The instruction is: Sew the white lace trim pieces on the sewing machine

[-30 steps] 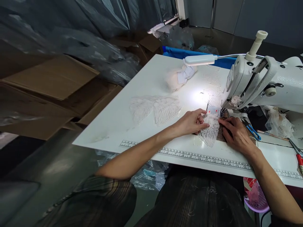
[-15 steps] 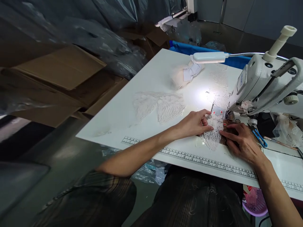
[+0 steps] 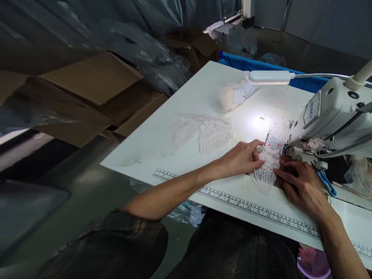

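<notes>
A white lamp (image 3: 270, 77) at upper right casts a blown-out glare on the counter (image 3: 139, 149) just below it. The left and bottom of the frame are dim, cardboard boxes (image 3: 93, 79) there smeared and stretched; lace (image 3: 265, 176) right of centre looks fairly crisp.

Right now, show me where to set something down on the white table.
Two patches of the white table look bare: one between its left edge, the pale bundle and the flat lace pieces; another, faintly smudged, at the left corner. Crowded: by the sewing machine, where left hand and right hand are at the lace panel, blue snips close by.
</notes>
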{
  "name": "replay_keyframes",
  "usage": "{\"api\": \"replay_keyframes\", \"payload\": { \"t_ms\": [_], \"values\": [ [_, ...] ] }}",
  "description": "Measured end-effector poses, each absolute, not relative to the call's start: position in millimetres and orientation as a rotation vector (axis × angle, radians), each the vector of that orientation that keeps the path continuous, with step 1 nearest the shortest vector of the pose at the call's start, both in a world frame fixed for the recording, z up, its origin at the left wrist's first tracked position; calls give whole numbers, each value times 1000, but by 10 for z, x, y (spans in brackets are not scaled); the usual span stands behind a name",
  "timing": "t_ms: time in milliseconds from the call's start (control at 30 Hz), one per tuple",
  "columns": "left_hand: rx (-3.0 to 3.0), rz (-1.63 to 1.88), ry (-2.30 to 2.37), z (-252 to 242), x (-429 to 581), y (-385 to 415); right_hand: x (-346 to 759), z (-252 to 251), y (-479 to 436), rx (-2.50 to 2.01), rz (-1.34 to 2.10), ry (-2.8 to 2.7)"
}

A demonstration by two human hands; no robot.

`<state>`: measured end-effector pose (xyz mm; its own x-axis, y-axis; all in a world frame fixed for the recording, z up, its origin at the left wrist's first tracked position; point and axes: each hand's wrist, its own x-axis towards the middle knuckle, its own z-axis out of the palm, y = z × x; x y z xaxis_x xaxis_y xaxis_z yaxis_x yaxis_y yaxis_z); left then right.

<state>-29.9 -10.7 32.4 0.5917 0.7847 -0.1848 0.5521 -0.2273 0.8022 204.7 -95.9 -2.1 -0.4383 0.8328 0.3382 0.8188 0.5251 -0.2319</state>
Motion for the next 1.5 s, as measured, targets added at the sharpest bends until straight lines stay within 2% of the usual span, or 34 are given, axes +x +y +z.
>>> {"api": "replay_keyframes", "payload": {
  "t_ms": [167, 267, 367, 433, 500, 633, 1067, 1500],
  "values": [
    [2023, 409, 1018, 238, -345, -93, 2047, -25, -959, -1360, 54, -2355],
    [2391, 635, 990, 175, -322, -40, 2049, -27, -957, -1351, 62, -2355],
    [2954, 799, 610, 119, -219, 48, 2053, -41, -953, -1343, 71, -2343],
    [3184, 734, 261, 92, -133, 113, 2056, -54, -951, -1350, 65, -2336],
    [3283, 618, 106, 76, -66, 170, 2058, -65, -949, -1365, 55, -2337],
    [3346, 382, 141, 64, -34, 227, 2054, -74, -952, -1375, 45, -2336],
    [3342, 112, 282, 192, -55, 144, 2027, -75, -956, -1377, 22, -2326],
    [3110, 353, 451, 43, 17, 214, 1996, -70, -918, -1449, -41, -2263]
  ]
}}
